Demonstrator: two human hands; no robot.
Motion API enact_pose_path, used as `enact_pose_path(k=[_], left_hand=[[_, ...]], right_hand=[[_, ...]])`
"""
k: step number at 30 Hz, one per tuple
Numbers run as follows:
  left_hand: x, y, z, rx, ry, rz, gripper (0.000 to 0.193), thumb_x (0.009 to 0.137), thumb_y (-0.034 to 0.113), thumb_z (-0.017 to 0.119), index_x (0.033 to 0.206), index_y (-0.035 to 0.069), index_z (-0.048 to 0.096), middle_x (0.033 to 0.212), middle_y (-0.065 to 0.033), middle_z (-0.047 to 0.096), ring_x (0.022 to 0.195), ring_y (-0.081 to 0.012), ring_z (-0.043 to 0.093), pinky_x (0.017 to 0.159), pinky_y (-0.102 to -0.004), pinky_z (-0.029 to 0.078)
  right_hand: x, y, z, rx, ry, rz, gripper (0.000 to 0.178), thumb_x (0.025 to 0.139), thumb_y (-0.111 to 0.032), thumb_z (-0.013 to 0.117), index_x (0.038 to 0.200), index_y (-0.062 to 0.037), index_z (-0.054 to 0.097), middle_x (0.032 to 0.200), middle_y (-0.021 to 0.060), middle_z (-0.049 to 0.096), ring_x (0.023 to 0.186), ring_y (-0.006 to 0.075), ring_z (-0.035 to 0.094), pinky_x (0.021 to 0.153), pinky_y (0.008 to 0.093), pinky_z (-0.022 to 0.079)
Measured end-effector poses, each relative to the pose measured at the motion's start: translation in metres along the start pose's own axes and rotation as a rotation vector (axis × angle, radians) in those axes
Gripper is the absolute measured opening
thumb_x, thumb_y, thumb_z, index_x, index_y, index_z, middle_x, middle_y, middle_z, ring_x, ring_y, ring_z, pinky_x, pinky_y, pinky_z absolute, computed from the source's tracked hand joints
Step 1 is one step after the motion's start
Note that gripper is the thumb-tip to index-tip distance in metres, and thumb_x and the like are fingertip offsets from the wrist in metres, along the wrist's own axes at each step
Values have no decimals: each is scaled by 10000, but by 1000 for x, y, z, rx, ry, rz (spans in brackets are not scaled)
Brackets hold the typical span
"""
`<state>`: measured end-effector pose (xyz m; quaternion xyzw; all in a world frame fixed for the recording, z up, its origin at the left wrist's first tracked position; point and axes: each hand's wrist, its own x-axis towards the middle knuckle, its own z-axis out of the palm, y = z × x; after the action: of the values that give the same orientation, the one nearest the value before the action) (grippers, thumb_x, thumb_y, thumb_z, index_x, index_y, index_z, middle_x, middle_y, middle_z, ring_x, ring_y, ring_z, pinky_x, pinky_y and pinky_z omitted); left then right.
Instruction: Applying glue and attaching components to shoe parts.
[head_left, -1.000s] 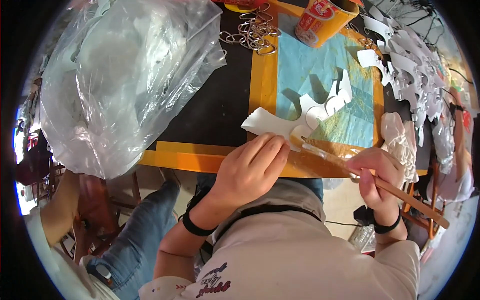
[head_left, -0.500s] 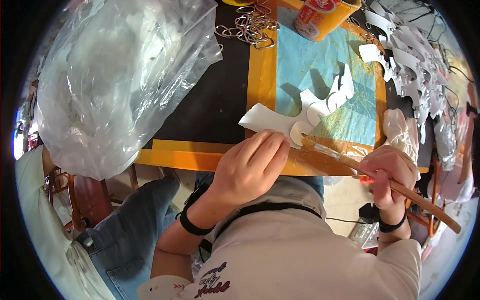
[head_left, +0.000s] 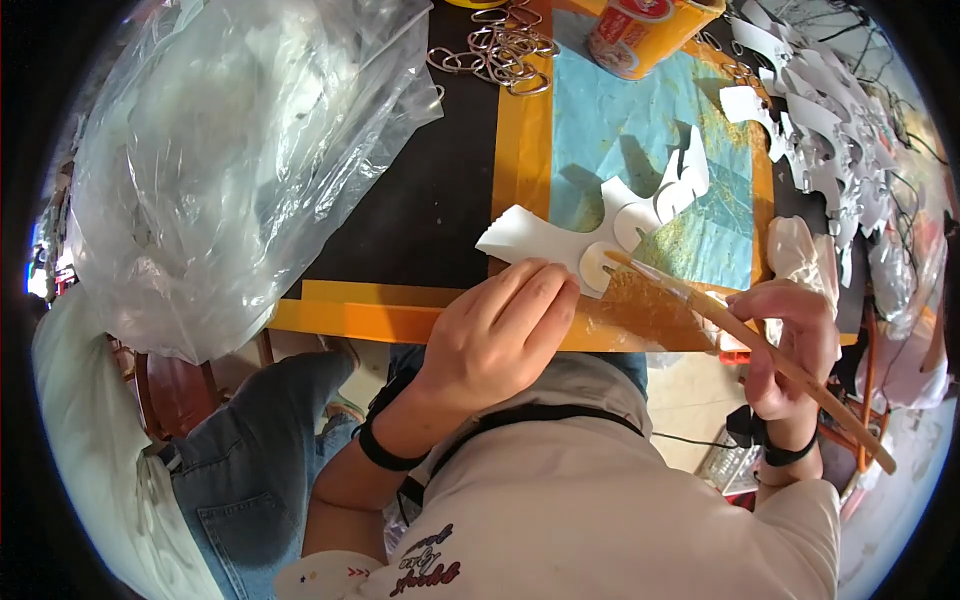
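Note:
A white cut-out piece (head_left: pixel 545 238) with curved arms and round tabs lies at the table's front edge, partly over a blue sheet (head_left: pixel 590 120). My left hand (head_left: pixel 500 325) is closed at its near edge, fingers together, pinching or pressing the piece; the thumb is hidden. In my right hand (head_left: pixel 795 340) is a slim brush (head_left: pixel 840 408) with a long wooden handle, slanting up to the left. The brush's tip meets or hovers just over the nearest round tab; I cannot tell whether it touches.
A large clear plastic bag (head_left: pixel 230 150) fills the left side. Metal rings (head_left: pixel 495 50) and an orange tub (head_left: pixel 650 35) stand at the back. Similar white pieces (head_left: pixel 815 110) pile up at the right. Beside me on the left sits a person in jeans (head_left: pixel 250 450).
My right hand has shifted slightly, and the brush tip has moved a little up and right across the round tab. The left hand and the white piece stay put.

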<state>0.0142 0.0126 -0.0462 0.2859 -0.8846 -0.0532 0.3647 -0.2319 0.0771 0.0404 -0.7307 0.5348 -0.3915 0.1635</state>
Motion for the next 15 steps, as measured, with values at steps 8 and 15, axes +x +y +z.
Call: enact_pose_path(k=[8,15], left_hand=[[0,-3,1,-4,-4,26,139,727,20,663,862,-9,645,936,-84,610,877,-192,625,687,-251,553],[0,1,0,-32,16,-46,187,676,20,661,859,-5,689,905,-78,643,844,-209,646,712,-279,557]], right_hand=[[14,4,1,-121,-186,-137,144,690,-60,573,823,-21,613,760,98,637,663,254,641,632,318,532],[20,-2,-8,-170,-274,-256,145,651,-50,567,785,-14,612,733,87,602,647,259,632,594,326,537]])
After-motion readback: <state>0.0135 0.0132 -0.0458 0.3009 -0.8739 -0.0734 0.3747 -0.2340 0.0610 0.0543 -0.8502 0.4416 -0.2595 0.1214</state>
